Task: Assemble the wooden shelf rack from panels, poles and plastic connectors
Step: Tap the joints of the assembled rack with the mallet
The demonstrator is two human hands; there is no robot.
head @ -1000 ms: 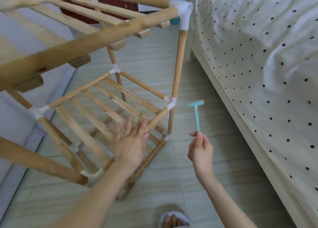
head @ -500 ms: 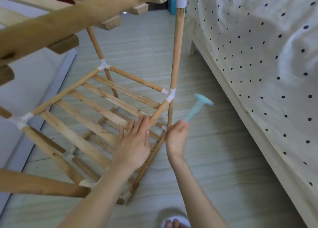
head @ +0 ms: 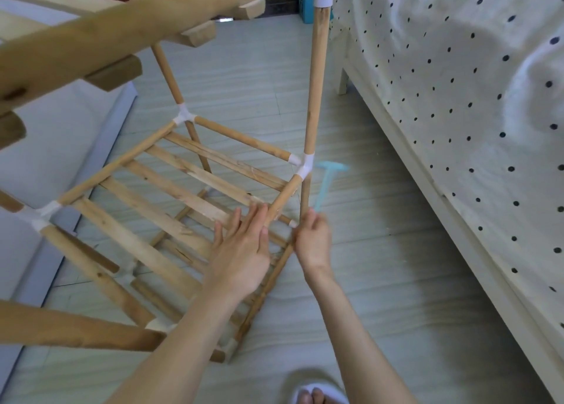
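Note:
The wooden shelf rack (head: 171, 187) stands on the tiled floor, three slatted tiers joined by poles and white plastic connectors. My left hand (head: 241, 251) lies flat with straight fingers on the middle tier's right rail. My right hand (head: 312, 240) grips the handle of a small light-blue plastic hammer (head: 326, 180), blurred by motion. Its head sits just right of the white corner connector (head: 306, 166) on the front right pole (head: 317, 80). The top tier (head: 100, 34) fills the upper left, close to the camera.
A bed (head: 457, 113) with a white, black-dotted cover runs along the right side, its white frame close to the rack. A grey wall and skirting lie at the left. My slippered foot (head: 314, 396) shows at the bottom edge. A blue object (head: 305, 3) sits behind the rack.
My right hand has swung the hammer leftward and down, from open floor to beside the middle tier's corner connector. The camera has tipped lower. My left hand stays on the rail.

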